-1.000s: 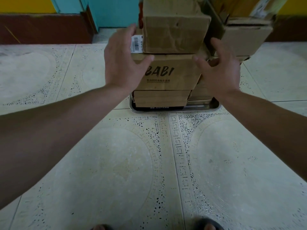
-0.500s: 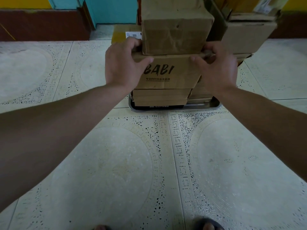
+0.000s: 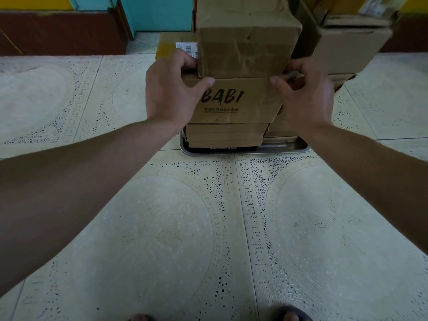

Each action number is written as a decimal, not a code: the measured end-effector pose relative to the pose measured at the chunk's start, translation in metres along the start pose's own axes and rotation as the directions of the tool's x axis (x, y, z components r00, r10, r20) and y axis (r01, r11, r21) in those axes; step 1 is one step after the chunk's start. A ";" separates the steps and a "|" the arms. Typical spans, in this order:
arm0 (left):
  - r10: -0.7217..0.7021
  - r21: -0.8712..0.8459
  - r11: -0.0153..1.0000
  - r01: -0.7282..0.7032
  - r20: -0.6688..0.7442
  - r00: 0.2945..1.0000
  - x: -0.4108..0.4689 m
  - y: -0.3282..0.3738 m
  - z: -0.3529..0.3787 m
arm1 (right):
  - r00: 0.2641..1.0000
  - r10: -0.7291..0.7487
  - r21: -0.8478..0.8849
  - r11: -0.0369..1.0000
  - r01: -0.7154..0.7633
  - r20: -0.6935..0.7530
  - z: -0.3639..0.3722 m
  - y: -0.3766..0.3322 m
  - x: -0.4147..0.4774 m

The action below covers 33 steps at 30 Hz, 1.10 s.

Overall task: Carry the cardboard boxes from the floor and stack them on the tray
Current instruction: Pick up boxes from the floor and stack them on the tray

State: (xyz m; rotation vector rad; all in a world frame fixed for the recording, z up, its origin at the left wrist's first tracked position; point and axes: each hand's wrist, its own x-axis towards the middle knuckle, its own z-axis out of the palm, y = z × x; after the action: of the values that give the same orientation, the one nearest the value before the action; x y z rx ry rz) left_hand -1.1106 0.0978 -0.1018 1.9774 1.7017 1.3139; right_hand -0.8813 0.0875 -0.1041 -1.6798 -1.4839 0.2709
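The BABI box sits mid-stack on the tray, a plain box resting on it; the left hand and right hand, spread open a second ago, now clamp their fingers over its top corners (thumbs on the front), probably steadying the stack.
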 end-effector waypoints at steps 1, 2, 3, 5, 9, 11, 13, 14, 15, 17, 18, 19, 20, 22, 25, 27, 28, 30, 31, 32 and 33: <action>-0.001 0.001 1.000 0.001 0.001 1.000 0.000 0.000 -0.001 | 1.000 -0.004 0.000 1.000 0.004 0.000 0.000 0.000 0.000; -0.002 0.002 1.000 0.002 0.002 1.000 0.000 -0.001 -0.001 | 1.000 -0.008 0.002 1.000 0.008 0.001 0.000 0.000 0.000; -0.002 0.002 1.000 0.002 0.001 1.000 0.000 -0.001 -0.001 | 1.000 -0.011 0.004 1.000 0.011 0.001 0.000 0.000 -0.001; -0.006 0.002 1.000 0.006 -0.002 1.000 0.000 -0.001 0.000 | 1.000 -0.011 0.006 1.000 0.011 0.000 -0.001 0.000 0.000; -0.006 0.009 1.000 0.006 -0.006 1.000 0.001 -0.001 0.001 | 1.000 -0.025 0.005 1.000 0.025 -0.008 -0.002 0.001 0.001; -0.007 0.013 1.000 0.007 -0.007 1.000 0.001 -0.002 0.002 | 1.000 -0.026 0.020 0.999 0.026 -0.012 -0.002 0.001 0.001; -0.010 0.009 1.000 0.010 -0.012 1.000 0.002 -0.002 0.002 | 0.999 -0.033 0.025 0.999 0.034 -0.018 -0.002 0.002 0.001; -0.013 0.007 1.000 0.013 -0.013 1.000 0.002 -0.002 0.002 | 0.999 -0.036 0.025 0.999 0.036 -0.021 -0.002 0.002 0.001; -0.014 0.006 1.000 0.014 -0.012 1.000 0.002 -0.002 0.002 | 0.999 -0.037 0.027 0.999 0.037 -0.022 -0.001 0.002 0.001; -0.008 0.003 1.000 0.008 -0.007 1.000 0.002 -0.002 0.001 | 0.999 -0.034 0.039 0.999 0.036 -0.029 -0.001 0.002 0.000; -0.003 -0.002 1.000 0.003 -0.004 1.000 0.002 -0.002 0.001 | 0.999 -0.031 0.044 0.999 0.032 -0.034 -0.002 0.002 0.000; 0.003 -0.008 1.000 -0.003 -0.004 1.000 0.001 -0.002 0.000 | 0.999 -0.027 0.047 0.998 0.029 -0.038 -0.004 0.001 -0.001; 0.016 -0.009 1.000 -0.016 -0.011 1.000 -0.001 -0.002 -0.001 | 0.999 -0.025 0.050 0.998 0.027 -0.045 -0.005 0.001 -0.001; 0.062 -0.005 0.998 -0.062 -0.055 0.997 -0.008 -0.003 -0.003 | 0.998 -0.029 0.057 0.998 0.032 -0.055 -0.009 0.003 -0.005; 0.143 0.004 0.990 -0.144 -0.113 0.983 -0.022 -0.012 -0.007 | 0.998 -0.046 0.052 0.997 0.048 -0.053 -0.012 0.010 -0.014; 0.206 0.047 0.978 -0.202 -0.104 0.973 -0.030 -0.018 -0.009 | 0.997 -0.066 0.035 0.997 0.068 -0.050 -0.013 0.016 -0.017; 0.233 0.069 0.971 -0.228 -0.089 0.968 -0.033 -0.019 -0.009 | 0.996 -0.077 0.027 0.997 0.078 -0.051 -0.013 0.018 -0.017; 0.268 0.084 0.961 -0.262 -0.063 0.961 -0.035 -0.021 -0.010 | 0.993 -0.108 0.015 0.994 0.109 -0.057 -0.014 0.019 -0.016; 0.283 0.078 0.957 -0.279 -0.044 0.958 -0.036 -0.021 -0.009 | 0.990 -0.129 0.014 0.991 0.130 -0.057 -0.015 0.018 -0.016; 0.298 0.065 0.953 -0.296 -0.018 0.954 -0.036 -0.021 -0.008 | 0.987 -0.153 0.014 0.988 0.154 -0.053 -0.015 0.018 -0.016; 0.311 0.046 0.949 -0.311 0.014 0.950 -0.038 -0.020 -0.007 | 0.983 -0.181 0.013 0.983 0.182 -0.043 -0.015 0.017 -0.018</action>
State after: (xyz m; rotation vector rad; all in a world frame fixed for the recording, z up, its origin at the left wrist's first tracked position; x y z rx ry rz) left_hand -1.1267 0.0681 -0.1291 2.3504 1.4726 1.3696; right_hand -0.8642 0.0663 -0.1129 -1.5155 -1.5868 0.1484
